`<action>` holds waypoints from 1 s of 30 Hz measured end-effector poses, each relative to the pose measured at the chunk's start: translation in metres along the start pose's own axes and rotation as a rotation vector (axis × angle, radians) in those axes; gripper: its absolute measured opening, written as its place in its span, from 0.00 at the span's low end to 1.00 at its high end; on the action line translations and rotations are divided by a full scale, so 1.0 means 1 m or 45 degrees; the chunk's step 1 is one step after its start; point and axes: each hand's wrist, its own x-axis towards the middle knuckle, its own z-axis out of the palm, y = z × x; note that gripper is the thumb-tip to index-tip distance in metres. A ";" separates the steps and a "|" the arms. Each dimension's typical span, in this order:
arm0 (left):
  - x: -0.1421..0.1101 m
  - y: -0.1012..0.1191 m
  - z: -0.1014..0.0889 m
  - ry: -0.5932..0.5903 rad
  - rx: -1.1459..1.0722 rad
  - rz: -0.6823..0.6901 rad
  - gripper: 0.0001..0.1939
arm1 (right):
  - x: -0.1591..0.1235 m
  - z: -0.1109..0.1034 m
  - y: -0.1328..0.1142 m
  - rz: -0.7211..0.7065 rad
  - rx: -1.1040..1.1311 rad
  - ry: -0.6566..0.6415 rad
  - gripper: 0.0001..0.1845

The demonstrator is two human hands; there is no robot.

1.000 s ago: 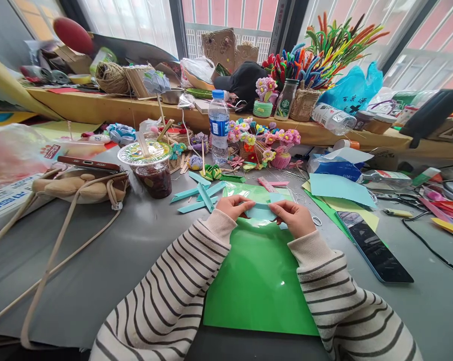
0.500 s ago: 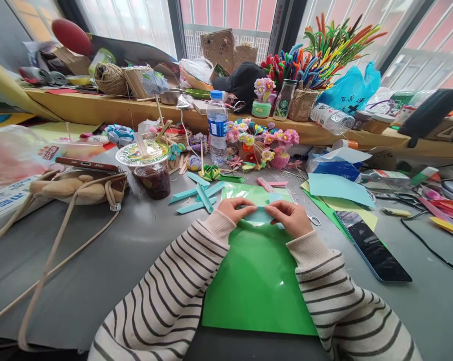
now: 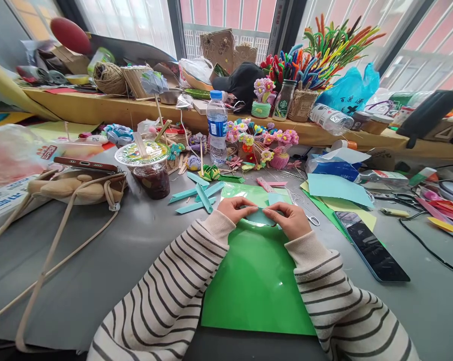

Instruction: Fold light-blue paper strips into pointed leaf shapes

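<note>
Between my hands is a small light-blue piece of paper (image 3: 259, 217), held over the far half of a shiny green sheet (image 3: 262, 281). My left hand (image 3: 237, 208) pinches its left end between thumb and fingers. On the other end, my right hand (image 3: 289, 217) pinches the paper too, its thumb reaching toward the middle. Another light-blue paper piece (image 3: 275, 198) lies just beyond my right fingers. To the left of my left hand, several folded light-blue paper strips (image 3: 202, 195) lie crossed on the grey table (image 3: 144, 250).
A lidded cup of dark drink (image 3: 151, 178) and a water bottle (image 3: 217, 128) stand beyond the strips. On the right are a phone (image 3: 371, 245), light-blue sheets (image 3: 339, 189) and scissors (image 3: 399, 199). A bag with long straps (image 3: 76, 188) lies left. Craft flowers (image 3: 264, 138) stand at the back.
My right thumb and fingers have shifted slightly left along the light-blue paper, closer to my left fingertips. The paper now tilts a little. Other things stay in place.
</note>
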 end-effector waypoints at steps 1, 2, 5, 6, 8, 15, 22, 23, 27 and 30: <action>0.000 -0.001 0.000 0.006 -0.035 -0.011 0.13 | 0.000 0.000 0.000 -0.007 -0.002 0.010 0.11; 0.001 -0.001 0.000 0.012 -0.064 -0.017 0.13 | 0.000 0.000 0.000 -0.018 -0.017 0.024 0.11; 0.001 -0.002 0.001 0.027 -0.110 -0.026 0.12 | -0.001 0.002 0.000 -0.073 -0.108 0.089 0.11; 0.001 -0.002 0.001 0.025 -0.113 -0.028 0.12 | -0.001 0.003 0.000 -0.092 -0.131 0.102 0.10; 0.000 -0.002 0.001 0.020 -0.103 -0.020 0.12 | -0.001 0.004 -0.001 -0.120 -0.154 0.105 0.10; -0.002 0.002 0.001 0.007 -0.037 0.013 0.10 | -0.002 0.003 -0.005 -0.135 -0.208 0.122 0.10; -0.002 0.005 0.001 0.041 -0.126 -0.107 0.13 | 0.000 0.002 -0.003 -0.112 -0.153 0.084 0.10; -0.002 0.004 0.001 0.040 -0.131 -0.102 0.14 | 0.001 0.001 -0.003 -0.103 -0.140 0.079 0.10; -0.001 0.001 0.001 -0.015 -0.052 -0.017 0.13 | 0.001 0.001 -0.003 -0.082 -0.128 0.035 0.11; 0.000 -0.001 0.000 -0.012 0.016 0.021 0.13 | 0.001 0.001 -0.004 -0.085 -0.145 0.001 0.11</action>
